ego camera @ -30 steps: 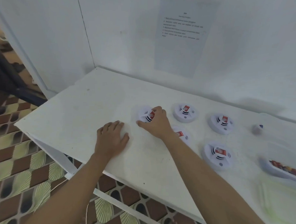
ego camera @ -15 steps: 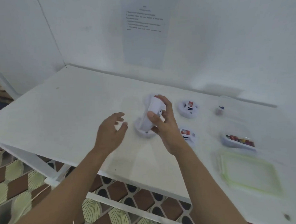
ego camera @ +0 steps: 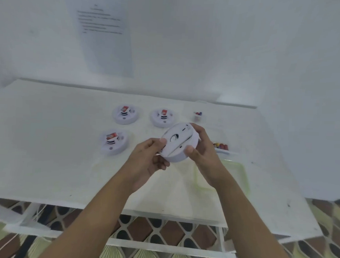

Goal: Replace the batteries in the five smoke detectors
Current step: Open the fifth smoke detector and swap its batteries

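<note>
I hold a round white smoke detector (ego camera: 177, 143) tilted above the white table (ego camera: 49, 144), its back plate turned toward me. My left hand (ego camera: 147, 162) grips its lower left edge, thumb on the back plate. My right hand (ego camera: 202, 151) curls round its right rim. Three more detectors lie face up on the table, each with a red label: one at the back left (ego camera: 125, 113), one at the back middle (ego camera: 163, 118), one nearer on the left (ego camera: 113, 143). A fifth detector is not visible.
A small tray of coloured batteries (ego camera: 221, 147) sits right of my right hand. A small cup (ego camera: 197, 115) stands behind it. A clear tray with a green rim (ego camera: 239, 175) lies under my right wrist. An instruction sheet (ego camera: 105, 36) hangs on the wall.
My right hand lifted the detector off the table and turned it back side up. My left hand rose from the table and took hold of its edge. The view shifted right.
</note>
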### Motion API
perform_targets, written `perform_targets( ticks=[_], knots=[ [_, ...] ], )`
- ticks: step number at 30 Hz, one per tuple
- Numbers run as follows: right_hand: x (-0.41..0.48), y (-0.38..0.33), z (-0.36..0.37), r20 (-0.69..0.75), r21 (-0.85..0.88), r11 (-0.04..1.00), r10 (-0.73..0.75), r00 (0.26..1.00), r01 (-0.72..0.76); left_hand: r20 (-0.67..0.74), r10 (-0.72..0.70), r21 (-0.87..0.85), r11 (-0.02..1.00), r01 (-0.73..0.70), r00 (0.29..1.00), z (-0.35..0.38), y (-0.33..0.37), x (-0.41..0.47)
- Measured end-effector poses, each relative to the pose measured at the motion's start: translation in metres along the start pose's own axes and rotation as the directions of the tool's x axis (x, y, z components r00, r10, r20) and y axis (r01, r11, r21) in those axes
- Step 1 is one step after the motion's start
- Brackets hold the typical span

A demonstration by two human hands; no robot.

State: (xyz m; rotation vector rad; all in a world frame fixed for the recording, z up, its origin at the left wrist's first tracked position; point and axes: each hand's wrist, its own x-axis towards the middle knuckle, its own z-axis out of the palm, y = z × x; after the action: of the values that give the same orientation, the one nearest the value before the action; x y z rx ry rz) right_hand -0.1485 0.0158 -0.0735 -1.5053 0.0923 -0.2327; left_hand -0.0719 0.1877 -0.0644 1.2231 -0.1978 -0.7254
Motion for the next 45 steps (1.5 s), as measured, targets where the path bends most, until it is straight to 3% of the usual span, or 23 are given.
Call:
perform_targets(
  ticks=[12,17,19,21,23,26,30,35,39,45],
  knots=[
    [-0.032,0.0,-0.073,0.174,-0.33,0.937,0.182,0.968,-0.117,0.056,0.052,0.238,0.969,-0.064,0.997,0.039,-0.03,0.005],
    [-0.037,-0.003,-0.078,0.156,-0.394,0.916,0.144,0.977,-0.072,0.062,0.066,0.317,0.945,-0.082,0.996,0.045,-0.037,0.004],
    [-0.038,-0.002,-0.079,0.149,-0.401,0.915,0.115,0.982,-0.047,0.021,0.124,0.441,0.889,-0.121,0.992,0.046,-0.037,0.005],
    [-0.04,-0.003,-0.078,0.145,-0.384,0.922,0.111,0.983,-0.047,0.016,0.245,0.614,0.763,-0.203,0.969,0.043,-0.036,0.006],
    [-0.04,-0.003,-0.077,0.14,-0.386,0.921,0.107,0.984,-0.045,0.126,0.321,0.725,0.616,-0.308,0.939,0.039,-0.032,0.007],
    [-0.04,-0.006,-0.075,0.133,-0.402,0.914,0.112,0.985,-0.05,0.287,0.294,0.802,0.447,-0.397,0.912,0.035,-0.024,0.007],
    [-0.041,-0.008,-0.072,0.141,-0.454,0.89,0.106,0.984,-0.031,0.376,0.34,0.871,0.187,-0.454,0.862,0.029,-0.016,0.008],
    [-0.041,-0.006,-0.069,0.111,-0.479,0.877,0.097,0.989,-0.032,0.455,0.307,0.856,0.108,-0.506,0.836,0.023,-0.012,0.01],
    [-0.041,-0.001,-0.067,0.105,-0.502,0.863,0.127,0.986,-0.058,0.454,0.248,0.857,0.142,-0.495,0.856,0.019,-0.012,0.012],
    [-0.038,0.001,-0.064,0.121,-0.499,0.861,0.177,0.977,-0.094,0.468,0.309,0.84,0.134,-0.525,0.828,0.017,-0.014,0.008]
  ],
)
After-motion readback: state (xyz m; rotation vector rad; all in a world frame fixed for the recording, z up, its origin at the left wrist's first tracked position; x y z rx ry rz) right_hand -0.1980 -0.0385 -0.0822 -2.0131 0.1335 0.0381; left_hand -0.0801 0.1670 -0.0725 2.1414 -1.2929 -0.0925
